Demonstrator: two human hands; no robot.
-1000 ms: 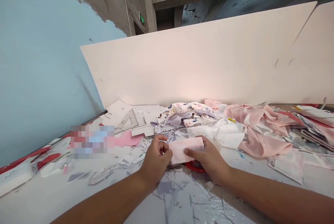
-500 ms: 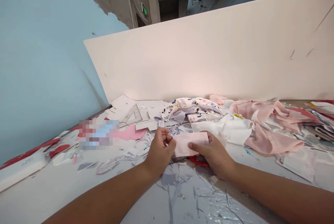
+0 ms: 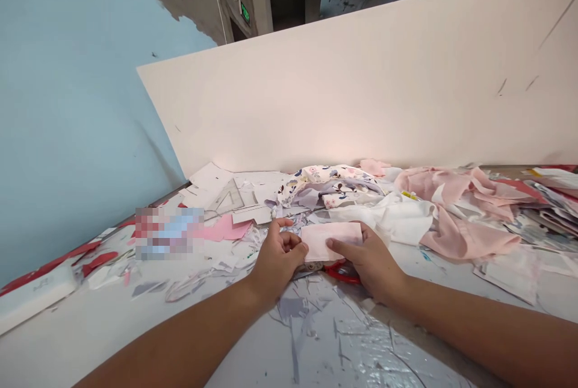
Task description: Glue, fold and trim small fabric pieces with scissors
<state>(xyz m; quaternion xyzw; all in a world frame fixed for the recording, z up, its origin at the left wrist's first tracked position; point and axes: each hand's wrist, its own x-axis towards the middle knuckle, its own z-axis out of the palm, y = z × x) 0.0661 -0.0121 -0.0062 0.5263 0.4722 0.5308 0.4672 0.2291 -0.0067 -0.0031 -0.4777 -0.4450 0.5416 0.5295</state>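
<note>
Between my two hands is a small pale pink rectangle of fabric [image 3: 320, 240], held flat above the worktable. My left hand [image 3: 280, 260] pinches its left edge between thumb and curled fingers, the index finger raised a little. On the other side my right hand [image 3: 368, 258] grips the right end, thumb on top and fingers hidden beneath. Under the fabric and partly covered by it lie scissors with red handles [image 3: 342, 272]. Beyond my hands a floral-print cloth [image 3: 332, 183] is bunched up, and a white cloth [image 3: 401, 219] lies crumpled to its right.
Pink cloth pieces [image 3: 465, 231] are heaped at the right. A clear set square [image 3: 229, 196], pink paper [image 3: 226, 228] and many scraps lie left of centre. A white box-like object [image 3: 38, 297] sits at the far left. A tall pale panel [image 3: 325, 99] stands behind the table.
The camera view has shifted slightly. The pink fabric is tilted a little differently, and more of the scissors shows below it. Both hands keep their hold.
</note>
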